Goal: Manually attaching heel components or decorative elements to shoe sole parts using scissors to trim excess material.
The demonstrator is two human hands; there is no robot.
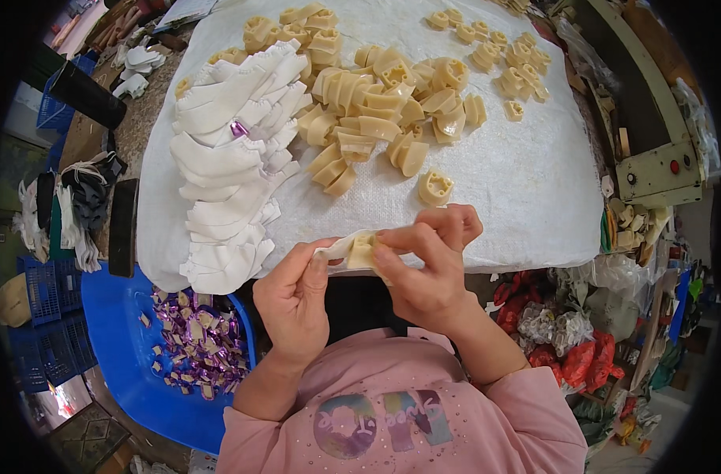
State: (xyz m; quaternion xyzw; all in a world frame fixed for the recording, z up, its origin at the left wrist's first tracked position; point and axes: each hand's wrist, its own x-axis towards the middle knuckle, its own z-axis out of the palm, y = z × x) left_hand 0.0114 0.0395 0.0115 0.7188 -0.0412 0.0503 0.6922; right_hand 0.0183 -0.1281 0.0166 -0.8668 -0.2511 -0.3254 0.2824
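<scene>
At the near edge of the table, my left hand pinches one end of a white cover piece between thumb and fingers. The piece lies against a cream plastic shoe heel. My right hand is closed on the heel's right side, its thumb and forefinger pressing there; its fingertips partly hide the piece. A loose cream heel stands just beyond my right hand. Farther back is a heap of similar heels. Overlapping white cover pieces form a long stack to the left.
White woven sheeting covers the table. Below its left edge, a blue tub holds many small purple and cream pieces. Smaller cream pieces lie at the far right. A metal machine frame and red bags are on the right.
</scene>
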